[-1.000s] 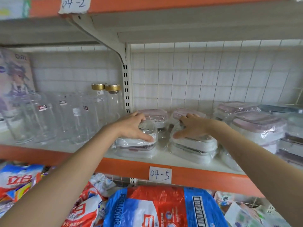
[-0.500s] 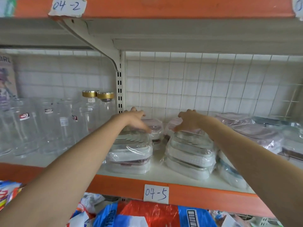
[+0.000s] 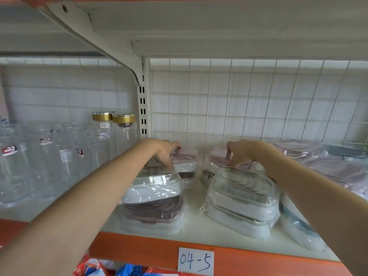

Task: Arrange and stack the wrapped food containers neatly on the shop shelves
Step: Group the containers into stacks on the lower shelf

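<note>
We stand at a shop shelf (image 3: 199, 226) with a white deck and an orange front edge, its wire-grid back panel (image 3: 249, 100) rising behind the goods and a white bracket (image 3: 111, 46) bracing the shelf above. At far left we see a crowd of clear glass jars (image 3: 49, 156), two of them with gold lids (image 3: 113, 116). Our two bare forearms reach over the front row to the back of the shelf. In front on the left sits a wrapped stack of oblong food containers (image 3: 153, 206), white on top and mauve below, its long axis running roughly left to right, parallel to the shelf edge. Just beside it on the right, apart by a strip of bare deck, a second front stack (image 3: 243, 202) with clear ribbed lids lies skewed, its long axis running from back left to front right. Farther right, pink-lidded wrapped packs (image 3: 318, 162) pile up beyond our right arm. Behind the front row stand two smaller pink-lidded stacks: our left hand (image 3: 165, 154) has its fingers curled over the top of the rear left stack (image 3: 186, 166), gripping it, and our right hand (image 3: 239, 154) clasps the lid of the rear right stack (image 3: 217, 162) the same way. A handwritten tag (image 3: 195, 261) on the orange edge reads "04-5".
</note>
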`<state>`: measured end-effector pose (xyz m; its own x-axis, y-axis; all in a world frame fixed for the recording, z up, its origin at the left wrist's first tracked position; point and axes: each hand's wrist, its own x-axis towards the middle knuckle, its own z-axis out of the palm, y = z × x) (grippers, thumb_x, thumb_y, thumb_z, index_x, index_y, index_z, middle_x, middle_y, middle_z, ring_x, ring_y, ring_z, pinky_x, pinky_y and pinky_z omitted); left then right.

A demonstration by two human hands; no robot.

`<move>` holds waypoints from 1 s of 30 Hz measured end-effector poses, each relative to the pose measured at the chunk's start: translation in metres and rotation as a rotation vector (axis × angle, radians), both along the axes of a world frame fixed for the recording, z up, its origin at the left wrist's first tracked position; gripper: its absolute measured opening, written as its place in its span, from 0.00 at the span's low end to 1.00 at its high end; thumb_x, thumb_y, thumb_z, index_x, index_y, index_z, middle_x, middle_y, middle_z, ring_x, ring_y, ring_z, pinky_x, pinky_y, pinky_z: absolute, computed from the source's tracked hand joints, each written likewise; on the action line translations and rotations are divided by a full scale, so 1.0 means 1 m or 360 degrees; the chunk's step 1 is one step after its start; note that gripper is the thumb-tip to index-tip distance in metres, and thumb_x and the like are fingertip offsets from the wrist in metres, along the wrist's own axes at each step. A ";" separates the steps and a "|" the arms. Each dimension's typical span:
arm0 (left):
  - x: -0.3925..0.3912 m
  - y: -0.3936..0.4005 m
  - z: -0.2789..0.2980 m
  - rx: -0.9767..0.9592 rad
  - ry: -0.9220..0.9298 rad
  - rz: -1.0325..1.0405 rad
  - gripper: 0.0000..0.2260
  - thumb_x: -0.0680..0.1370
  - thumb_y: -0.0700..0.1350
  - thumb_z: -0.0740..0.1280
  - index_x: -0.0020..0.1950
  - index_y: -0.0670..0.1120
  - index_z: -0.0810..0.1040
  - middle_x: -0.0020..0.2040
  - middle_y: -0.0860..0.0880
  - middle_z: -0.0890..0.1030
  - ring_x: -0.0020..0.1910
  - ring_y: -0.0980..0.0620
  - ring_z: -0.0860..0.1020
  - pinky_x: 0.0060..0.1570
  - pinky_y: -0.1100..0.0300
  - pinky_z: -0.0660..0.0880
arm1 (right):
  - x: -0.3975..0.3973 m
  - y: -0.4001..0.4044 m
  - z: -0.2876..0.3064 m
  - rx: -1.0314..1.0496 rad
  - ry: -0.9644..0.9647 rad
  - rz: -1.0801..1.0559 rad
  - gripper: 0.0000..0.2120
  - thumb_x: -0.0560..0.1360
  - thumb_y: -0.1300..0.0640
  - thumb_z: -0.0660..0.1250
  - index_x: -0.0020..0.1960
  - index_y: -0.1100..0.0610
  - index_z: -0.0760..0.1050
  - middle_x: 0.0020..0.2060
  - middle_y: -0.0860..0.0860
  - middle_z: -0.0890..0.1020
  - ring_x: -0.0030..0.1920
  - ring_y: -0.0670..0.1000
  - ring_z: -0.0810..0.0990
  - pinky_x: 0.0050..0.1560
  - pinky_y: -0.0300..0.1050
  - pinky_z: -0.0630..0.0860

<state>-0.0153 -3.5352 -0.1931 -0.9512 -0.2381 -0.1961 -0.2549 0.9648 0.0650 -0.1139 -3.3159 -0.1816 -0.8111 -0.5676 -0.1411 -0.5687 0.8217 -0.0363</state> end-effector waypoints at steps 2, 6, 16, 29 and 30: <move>0.002 0.000 0.000 -0.0071 -0.0021 -0.0002 0.46 0.67 0.50 0.78 0.76 0.53 0.52 0.69 0.46 0.65 0.64 0.43 0.69 0.60 0.51 0.72 | 0.000 0.000 0.000 0.0014 0.0000 0.0003 0.24 0.71 0.55 0.70 0.63 0.55 0.64 0.42 0.53 0.73 0.40 0.55 0.80 0.35 0.42 0.73; 0.001 -0.004 -0.005 -0.0165 0.0130 -0.0033 0.45 0.65 0.50 0.79 0.74 0.54 0.56 0.65 0.48 0.67 0.57 0.45 0.72 0.54 0.51 0.75 | -0.001 0.002 -0.002 0.0003 0.0012 0.0031 0.23 0.72 0.52 0.69 0.62 0.56 0.65 0.39 0.53 0.74 0.44 0.57 0.80 0.42 0.46 0.75; 0.014 -0.031 0.018 0.0102 0.0499 0.0069 0.49 0.61 0.57 0.80 0.75 0.54 0.57 0.70 0.50 0.69 0.63 0.49 0.71 0.58 0.58 0.68 | -0.004 0.006 -0.005 0.0089 0.0134 0.0102 0.24 0.72 0.49 0.68 0.64 0.55 0.67 0.49 0.52 0.75 0.52 0.56 0.78 0.52 0.49 0.76; -0.003 -0.033 -0.013 -0.0143 0.0142 0.0023 0.45 0.66 0.62 0.74 0.75 0.65 0.51 0.55 0.50 0.61 0.52 0.48 0.66 0.58 0.51 0.71 | -0.008 0.008 -0.007 0.0047 0.0111 0.0137 0.24 0.73 0.43 0.66 0.63 0.53 0.66 0.39 0.46 0.70 0.38 0.49 0.80 0.41 0.44 0.75; -0.004 -0.034 -0.016 -0.0150 0.0170 0.0023 0.45 0.66 0.62 0.74 0.75 0.65 0.51 0.55 0.50 0.62 0.52 0.48 0.67 0.57 0.52 0.71 | -0.009 0.007 -0.008 0.0034 0.0110 0.0132 0.24 0.73 0.43 0.66 0.63 0.53 0.66 0.39 0.46 0.70 0.37 0.48 0.79 0.39 0.43 0.75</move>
